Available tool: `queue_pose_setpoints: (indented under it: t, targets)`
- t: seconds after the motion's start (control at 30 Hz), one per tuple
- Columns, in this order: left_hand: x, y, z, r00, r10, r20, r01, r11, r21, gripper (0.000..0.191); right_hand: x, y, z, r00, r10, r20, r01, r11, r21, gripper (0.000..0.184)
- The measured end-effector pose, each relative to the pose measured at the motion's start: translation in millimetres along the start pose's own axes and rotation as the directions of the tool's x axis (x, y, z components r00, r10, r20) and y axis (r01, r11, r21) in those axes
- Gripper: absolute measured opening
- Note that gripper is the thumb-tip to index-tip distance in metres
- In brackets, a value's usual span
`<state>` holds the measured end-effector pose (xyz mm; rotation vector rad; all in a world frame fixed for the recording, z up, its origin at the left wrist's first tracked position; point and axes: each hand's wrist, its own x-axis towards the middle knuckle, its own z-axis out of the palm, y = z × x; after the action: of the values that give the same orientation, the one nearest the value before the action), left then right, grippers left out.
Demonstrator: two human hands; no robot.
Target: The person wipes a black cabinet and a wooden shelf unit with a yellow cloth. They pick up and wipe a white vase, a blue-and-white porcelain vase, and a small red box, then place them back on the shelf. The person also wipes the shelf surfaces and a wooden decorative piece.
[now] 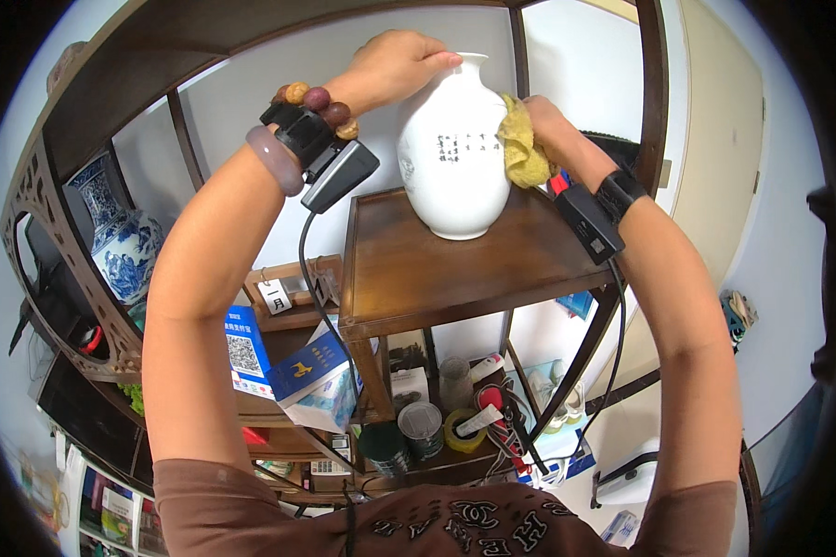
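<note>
A white porcelain vase (453,188) with dark written characters stands upright on a brown wooden shelf (418,278). My left hand (407,63) is at the left of its neck, thumb on the neck near the rim; the other fingers are partly hidden. On the vase's right side, my right hand (545,132) holds a yellow-green cloth (522,150) against the upper body. Beaded and stone bracelets and a strapped black device are on my left wrist; another strapped device is on the right.
Blue-and-white vases (122,244) stand in the shelf unit at left. Below the shelf are a tape roll (465,432), cans (420,428), a glass jar (455,383), cables and a calculator (331,459). A blue booklet (310,369) lies lower left. Cables hang from both wrist devices.
</note>
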<state>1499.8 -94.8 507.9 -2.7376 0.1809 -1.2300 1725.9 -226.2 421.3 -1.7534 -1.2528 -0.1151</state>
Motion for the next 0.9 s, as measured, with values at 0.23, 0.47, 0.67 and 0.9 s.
queue_pose_setpoints:
  t: [0.23,0.47,0.67,0.9]
  targets:
    - [-3.9,2.1,-5.1,0.998,-0.054,0.040,0.051,0.996,0.067,0.041,9.8,8.7,-17.5,0.707,0.473,-0.526,-0.061,0.782,0.621,0.042]
    - [-6.5,8.8,-9.1,0.999,-0.044,0.005,0.044,0.997,0.057,0.043,-86.1,-83.5,4.7,0.962,0.067,-0.264,0.086,0.846,0.526,0.029]
    - [-3.4,15.0,-9.4,0.998,-0.067,0.005,0.066,0.991,0.115,0.042,-128.5,-97.4,41.2,0.728,-0.601,-0.331,0.497,0.794,-0.350,0.020]
    - [-6.3,3.3,2.2,0.996,-0.006,-0.085,0.005,1.000,-0.006,0.041,-66.3,-75.6,27.0,0.873,-0.325,-0.363,0.279,0.944,-0.175,0.036]
